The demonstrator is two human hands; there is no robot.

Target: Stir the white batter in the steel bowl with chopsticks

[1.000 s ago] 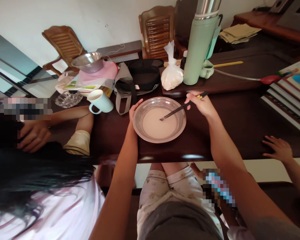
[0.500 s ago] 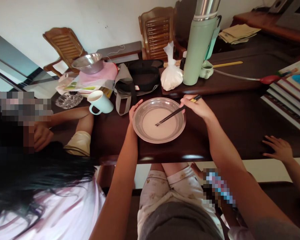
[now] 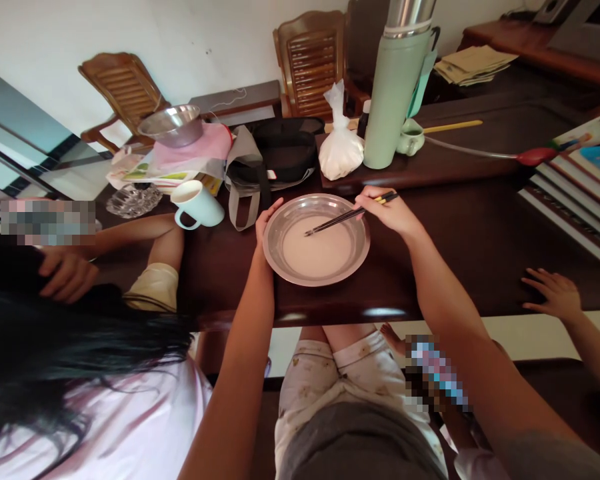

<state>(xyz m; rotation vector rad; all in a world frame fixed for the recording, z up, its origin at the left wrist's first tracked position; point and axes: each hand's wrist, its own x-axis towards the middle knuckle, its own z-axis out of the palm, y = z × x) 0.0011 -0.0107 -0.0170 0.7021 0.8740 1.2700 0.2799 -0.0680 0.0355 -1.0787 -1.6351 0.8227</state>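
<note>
A shallow metal bowl (image 3: 275,257) stands on the dark wooden table in front of me, holding a pale, milky liquid (image 3: 320,252). My left hand (image 3: 267,221) grips the bowl's left rim, its fingers partly hidden behind the side. In my right hand (image 3: 384,208), above the right rim, is a pair of dark chopsticks (image 3: 337,219) with gold-banded ends. Their tips reach into the liquid left of the bowl's middle. Behind the bowl sits a tied clear plastic bag of white powder (image 3: 341,155), beside a tall green thermos (image 3: 394,100).
A light-blue mug (image 3: 200,205), a glass ashtray (image 3: 133,200) and a grey-black bag (image 3: 285,153) lie left of the bowl. Stacked books (image 3: 575,200) stand at right. One person leans in at left; another person's hand (image 3: 555,293) rests on the table's right edge.
The chopstick tips have shifted left and slightly up in the liquid, with my right hand moving a little left. My left hand stays on the bowl. The whole view has drifted slightly.
</note>
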